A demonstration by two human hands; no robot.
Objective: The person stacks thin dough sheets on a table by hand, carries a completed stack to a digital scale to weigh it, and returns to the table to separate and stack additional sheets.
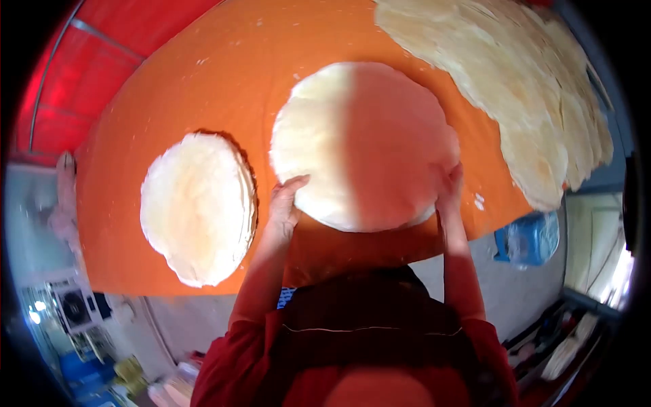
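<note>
What two hands [285,201] [449,190] hold seems one flatbread [363,146].

Before me is an orange-topped table [169,102]. Red sheeting [102,57] fills my far left, crossed by thin metal bars [49,71]. Grey floor [519,292] shows on my near side, a blue plastic object [540,237] to the right. White light [620,278] glares rightmost; small lights [36,313] glow near left.

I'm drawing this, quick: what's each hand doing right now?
Left hand: holding the near left edge of the round bread.
Right hand: holding the same bread's near right edge.
</note>
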